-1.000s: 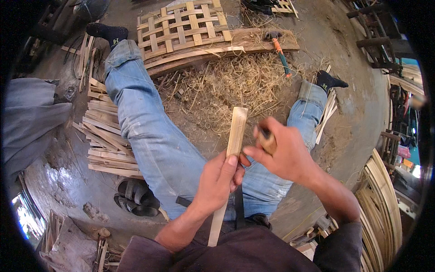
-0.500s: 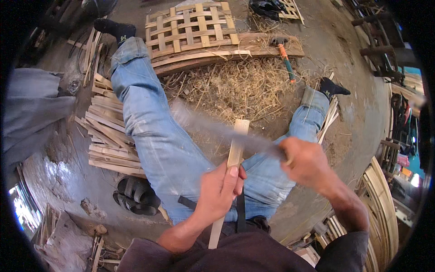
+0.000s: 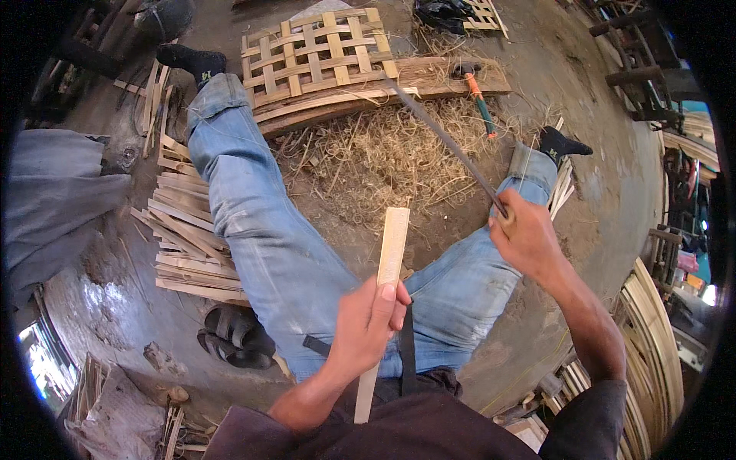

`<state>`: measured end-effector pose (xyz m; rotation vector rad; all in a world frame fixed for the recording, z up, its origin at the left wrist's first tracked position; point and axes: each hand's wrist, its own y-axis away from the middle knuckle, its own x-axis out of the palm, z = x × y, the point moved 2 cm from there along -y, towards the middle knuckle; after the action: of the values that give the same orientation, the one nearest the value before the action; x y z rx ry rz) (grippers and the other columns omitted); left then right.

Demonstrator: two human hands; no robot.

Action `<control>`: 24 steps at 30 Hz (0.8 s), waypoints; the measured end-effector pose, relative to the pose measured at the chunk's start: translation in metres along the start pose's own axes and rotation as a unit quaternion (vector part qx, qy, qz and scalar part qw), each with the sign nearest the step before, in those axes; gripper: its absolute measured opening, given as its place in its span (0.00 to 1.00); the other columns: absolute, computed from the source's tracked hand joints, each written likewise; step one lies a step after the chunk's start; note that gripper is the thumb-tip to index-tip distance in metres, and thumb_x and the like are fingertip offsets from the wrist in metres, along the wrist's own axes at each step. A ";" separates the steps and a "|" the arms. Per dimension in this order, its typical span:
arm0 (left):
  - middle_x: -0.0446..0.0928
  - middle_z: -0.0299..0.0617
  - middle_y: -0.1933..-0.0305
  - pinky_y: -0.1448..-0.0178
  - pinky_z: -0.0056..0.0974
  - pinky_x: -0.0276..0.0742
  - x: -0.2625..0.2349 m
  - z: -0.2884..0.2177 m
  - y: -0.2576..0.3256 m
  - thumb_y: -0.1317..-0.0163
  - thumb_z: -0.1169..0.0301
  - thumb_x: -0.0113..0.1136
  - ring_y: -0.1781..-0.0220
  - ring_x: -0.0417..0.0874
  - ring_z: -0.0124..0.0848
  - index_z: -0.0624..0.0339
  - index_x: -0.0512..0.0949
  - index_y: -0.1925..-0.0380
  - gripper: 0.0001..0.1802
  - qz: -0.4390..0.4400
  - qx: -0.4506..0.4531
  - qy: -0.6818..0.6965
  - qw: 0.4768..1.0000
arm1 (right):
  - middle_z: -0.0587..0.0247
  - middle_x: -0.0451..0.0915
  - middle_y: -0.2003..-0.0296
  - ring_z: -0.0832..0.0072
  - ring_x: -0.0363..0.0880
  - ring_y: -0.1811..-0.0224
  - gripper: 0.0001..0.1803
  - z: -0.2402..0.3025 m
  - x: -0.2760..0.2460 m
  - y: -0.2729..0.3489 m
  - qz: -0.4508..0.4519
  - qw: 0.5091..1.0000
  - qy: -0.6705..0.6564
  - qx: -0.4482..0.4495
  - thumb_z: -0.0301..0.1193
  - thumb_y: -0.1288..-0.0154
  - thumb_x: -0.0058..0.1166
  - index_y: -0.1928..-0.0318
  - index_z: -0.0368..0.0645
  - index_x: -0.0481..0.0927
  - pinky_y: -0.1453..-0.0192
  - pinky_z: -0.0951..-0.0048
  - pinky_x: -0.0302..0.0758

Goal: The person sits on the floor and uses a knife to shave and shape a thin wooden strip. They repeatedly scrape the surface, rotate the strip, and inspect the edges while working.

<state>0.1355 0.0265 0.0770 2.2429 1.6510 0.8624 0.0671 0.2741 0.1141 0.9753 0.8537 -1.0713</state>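
Head view: L hand (image 3: 371,320) is closed on a pale flat wood strip (image 3: 394,244), thumb pressed on its face & fingers curled round behind, approx. midway along; strip's top end sticks up past the fist, tilted slightly R, lower end runs down in front of the dark shirt (image 3: 429,425). Strip sits btwn the thighs, in front of the belly. R hand (image 3: 526,236), out to the R over the R leg of the jeans (image 3: 276,222), has its fingers wrapped tight round the handle of a long thin knife (image 3: 445,136); blade slants up & L, clear of the strip, tip showing by the corner of a woven slat panel (image 3: 335,47). Can't tell if tip touches anything. Panel rests on/against a thick plank (image 3: 429,70), w/ a hammer (image 3: 481,105), orange & green handle, at the plank's R end. Curly shavings (image 3: 399,157) heaped on the floor btwn the feet. Pile of cut strips (image 3: 195,234) just L of the L leg, dark sandals (image 3: 236,337) below it. Long curved slats (image 3: 648,330) stacked far R, grey cloth (image 3: 61,180) far L.
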 end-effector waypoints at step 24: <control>0.74 0.41 0.60 0.40 0.42 0.70 -0.079 -0.040 -0.106 0.29 0.61 0.47 0.52 0.76 0.35 0.59 0.68 0.48 0.16 -0.396 0.402 0.006 0.825 | 0.44 0.78 0.68 0.43 0.80 0.65 0.14 0.066 0.070 0.009 0.042 0.948 -0.294 0.114 0.30 0.42 0.55 0.60 0.37 0.68 0.61 0.49 0.78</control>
<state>0.0131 -0.0167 0.0310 1.5182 2.9787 -0.0808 0.1009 0.1926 0.0741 0.8019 0.2012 -1.3116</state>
